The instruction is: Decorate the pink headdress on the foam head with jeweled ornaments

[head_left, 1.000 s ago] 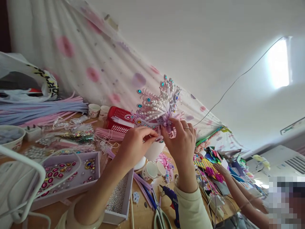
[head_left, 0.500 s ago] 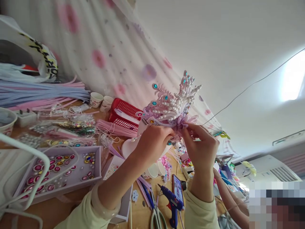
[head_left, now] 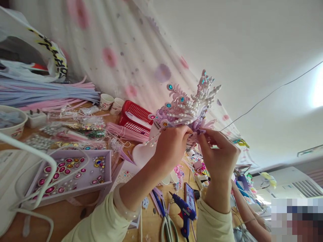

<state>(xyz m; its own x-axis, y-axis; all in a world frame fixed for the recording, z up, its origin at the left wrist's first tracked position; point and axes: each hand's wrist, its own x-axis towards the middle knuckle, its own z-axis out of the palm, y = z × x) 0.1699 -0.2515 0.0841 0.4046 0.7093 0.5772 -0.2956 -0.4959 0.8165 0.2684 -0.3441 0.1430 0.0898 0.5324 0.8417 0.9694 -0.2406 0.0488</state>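
Note:
An ornate headdress [head_left: 188, 109] with white pearl sprays, blue gems and pink and lilac fuzzy pieces stands in front of me. It sits on a white stand [head_left: 142, 154], mostly behind my arm. My left hand [head_left: 170, 144] is closed at the lower front of the headdress, its fingertips pressed together and partly hidden. Close beside it, my right hand [head_left: 222, 153] pinches a lilac fuzzy flower [head_left: 200, 127] on the headdress between thumb and forefinger. An orange gem [head_left: 165, 124] shows just above my left hand.
To the left lie a gem tray [head_left: 73, 198], a red basket [head_left: 137, 116], paper cups [head_left: 106, 101] and pipe cleaners [head_left: 50, 92]. A white metal frame [head_left: 51, 164] juts in. Scissors [head_left: 168, 225], a blue glue gun [head_left: 184, 210] and a phone [head_left: 189, 196] lie below. A co-worker's arm [head_left: 248, 215] is at right.
The whole view has shifted slightly, so things appear further right. Both hands stay at the same part of the headdress, with only small finger movement.

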